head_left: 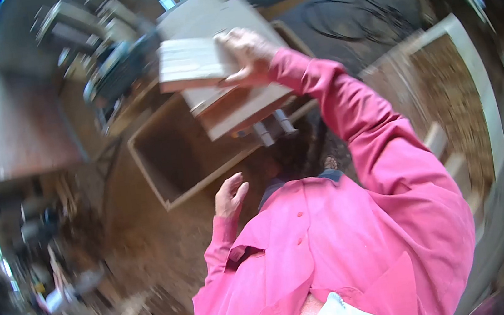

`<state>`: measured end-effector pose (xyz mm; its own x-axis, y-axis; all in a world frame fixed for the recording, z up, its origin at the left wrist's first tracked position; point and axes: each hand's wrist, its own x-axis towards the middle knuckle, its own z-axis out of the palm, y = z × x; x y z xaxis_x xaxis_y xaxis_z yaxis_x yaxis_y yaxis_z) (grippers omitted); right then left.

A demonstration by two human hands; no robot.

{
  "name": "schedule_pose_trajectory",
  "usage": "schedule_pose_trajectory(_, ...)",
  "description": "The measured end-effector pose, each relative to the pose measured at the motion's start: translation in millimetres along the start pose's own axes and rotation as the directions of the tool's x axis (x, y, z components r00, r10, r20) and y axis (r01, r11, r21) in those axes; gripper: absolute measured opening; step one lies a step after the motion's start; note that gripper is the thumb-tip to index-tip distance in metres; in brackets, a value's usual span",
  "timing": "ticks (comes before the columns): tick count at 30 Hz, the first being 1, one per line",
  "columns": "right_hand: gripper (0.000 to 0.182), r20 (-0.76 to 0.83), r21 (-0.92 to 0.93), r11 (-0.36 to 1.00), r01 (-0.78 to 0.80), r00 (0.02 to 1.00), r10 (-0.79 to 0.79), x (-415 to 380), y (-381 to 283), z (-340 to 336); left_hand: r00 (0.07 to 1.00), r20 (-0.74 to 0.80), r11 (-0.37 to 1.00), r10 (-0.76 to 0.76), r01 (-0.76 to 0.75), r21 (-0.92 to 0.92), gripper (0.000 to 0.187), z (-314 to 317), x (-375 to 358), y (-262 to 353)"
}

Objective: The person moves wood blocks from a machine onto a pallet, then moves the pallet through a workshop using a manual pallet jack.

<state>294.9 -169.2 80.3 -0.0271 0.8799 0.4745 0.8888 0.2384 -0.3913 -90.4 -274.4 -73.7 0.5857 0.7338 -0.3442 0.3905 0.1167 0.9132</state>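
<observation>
My right hand (247, 56) reaches forward and grips the right end of a pale wooden block (189, 59), thumb at the near edge and fingers over the far side. The block's top shows fine lines along its length, and it sits over the flat bed (242, 105) of a machine. My left hand (230, 196) hangs lower down, in front of my body, with thumb and fingers apart and nothing in it. Beneath the bed stands an open wooden box (172, 200), close beyond my left hand.
Left of the bed stands a blue-green machine (112, 71). Dark cables (360, 15) coil on the floor at the far right. On the right side lies a light-framed panel of many small wood pieces (454, 88). A large brown sheet (21, 123) is at the left, and wood scraps (152, 314) lie at lower left.
</observation>
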Motion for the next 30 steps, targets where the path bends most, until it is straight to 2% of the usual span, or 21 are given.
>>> schedule_pose_trajectory(2, 0.087, 0.119, 0.287, 0.93, -0.228, 0.972, 0.202, -45.4, -15.9, -39.3, 0.988, 0.135, 0.983, 0.082, -0.057, -0.174, 0.042, 16.7, 16.3, 73.5)
schedule_pose_trajectory(3, 0.075, -0.066, 0.467, 0.874, -0.137, 0.98, 0.189, -79.9, -6.0, -34.8, 0.973, 0.171, 0.972, 0.153, -0.117, -0.203, 0.043, 29.0, 25.8, 103.9)
schedule_pose_trajectory(4, 0.067, 0.067, 0.658, 0.703, -0.27, 0.951, 0.303, -112.7, -6.0, -39.9, 0.951, 0.213, 0.956, 0.222, -0.169, -0.24, 0.045, 44.9, 34.4, 129.7)
schedule_pose_trajectory(5, 0.063, 0.011, 0.664, 0.685, -0.301, 0.919, 0.393, -148.1, -1.5, -33.8, 0.942, 0.234, 0.944, 0.24, -0.17, -0.284, 0.046, 64.8, 42.7, 153.3)
schedule_pose_trajectory(6, 0.066, 0.21, 0.694, 0.523, -0.495, 0.834, 0.511, -178.5, -9.9, -60.1, 0.934, 0.254, 0.932, 0.252, -0.164, -0.324, 0.048, 86.9, 51.9, 169.7)
schedule_pose_trajectory(7, 0.068, 0.143, 0.728, 0.452, -0.516, 0.759, 0.635, -212.9, -15.0, -52.8, 0.925, 0.301, 0.936, 0.231, -0.126, -0.33, 0.053, 105.1, 60.4, 176.5)
schedule_pose_trajectory(8, 0.072, 0.24, 0.776, 0.295, -0.558, 0.694, 0.679, -247.2, -21.2, -72.1, 0.909, 0.364, 0.948, 0.2, -0.087, -0.305, 0.058, 133.5, 68.1, 183.2)
schedule_pose_trajectory(11, 0.077, 0.276, 0.754, 0.134, -0.643, 0.495, 0.824, -349.5, -20.2, -87.3, 0.782, 0.623, 0.953, 0.018, 0.175, -0.247, 0.07, 212.1, 89.8, 169.3)
schedule_pose_trajectory(12, 0.078, 0.27, 0.747, 0.09, -0.659, 0.424, 0.865, -381.5, -21.5, -89.7, 0.749, 0.654, 0.925, -0.108, 0.316, -0.21, 0.071, 246.9, 86.2, 173.5)
schedule_pose_trajectory(13, 0.08, 0.297, 0.758, 0.002, -0.652, 0.349, 0.889, -408.9, -26.9, -98.8, 0.697, 0.701, 0.904, -0.151, 0.385, -0.188, 0.07, 278.9, 81.8, 172.8)
schedule_pose_trajectory(14, 0.08, 0.273, 0.775, -0.005, -0.632, 0.328, 0.904, -433.0, -35.1, -99.9, 0.638, 0.745, 0.878, -0.193, 0.452, -0.16, 0.069, 304.7, 79.3, 164.8)
schedule_pose_trajectory(16, 0.082, 0.259, 0.761, -0.09, -0.643, 0.173, 0.95, -483.0, -44.6, -113.3, 0.576, 0.755, 0.865, -0.314, 0.501, -0.022, 0.065, 364.9, 70.6, 151.0)
schedule_pose_trajectory(17, 0.082, 0.247, 0.775, -0.09, -0.625, 0.168, 0.954, -509.5, -47.0, -121.7, 0.476, 0.792, 0.812, -0.382, 0.583, 0.042, 0.063, 395.6, 87.9, 118.5)
schedule_pose_trajectory(18, 0.084, 0.218, 0.794, -0.11, -0.597, 0.111, 0.97, -535.2, -49.3, -129.7, 0.54, 0.795, 0.905, -0.278, 0.425, 0.029, 0.059, 418.8, 77.0, 106.9)
schedule_pose_trajectory(20, 0.087, 0.194, 0.866, -0.143, -0.479, 0.058, 0.979, -576.3, -51.6, -136.9, 0.286, 0.918, 0.93, -0.274, 0.323, 0.177, 0.051, 479.5, 74.4, 102.0)
schedule_pose_trajectory(22, 0.089, 0.177, 0.909, -0.18, -0.375, -0.042, 0.983, -610.9, -47.4, -134.1, 0.264, 0.879, 0.835, -0.398, 0.501, 0.228, 0.045, 535.4, 62.3, 100.6)
schedule_pose_trajectory(24, 0.093, 0.14, 0.929, -0.18, -0.323, -0.141, 0.98, -630.4, -67.9, -176.4, 0.247, 0.885, 0.83, -0.394, 0.509, 0.227, 0.041, 582.2, 45.8, 100.2)
schedule_pose_trajectory(25, 0.096, 0.083, 0.948, -0.136, -0.288, -0.191, 0.978, -645.6, -68.2, -179.6, 0.213, 0.907, 0.87, -0.364, 0.424, 0.25, 0.04, 607.5, 39.4, 105.6)
schedule_pose_trajectory(28, 0.07, -0.167, 0.97, 0.133, -0.201, -0.158, 0.973, -699.6, -77.0, -193.2, 0.116, 0.959, 0.962, -0.26, 0.121, 0.246, 0.04, 680.7, 14.8, 123.8)
schedule_pose_trajectory(29, 0.062, -0.169, 0.979, 0.12, -0.167, -0.32, 0.932, -700.6, -104.5, -214.2, 0.09, 0.972, 0.976, -0.216, 0.0, 0.217, 0.041, 703.0, 3.4, 130.5)
schedule_pose_trajectory(30, 0.059, 0.145, 0.981, -0.187, -0.051, -0.444, 0.884, -719.8, -108.0, -216.0, 0.151, 0.941, 0.952, -0.304, 0.092, 0.293, 0.044, 724.7, -15.9, 150.4)
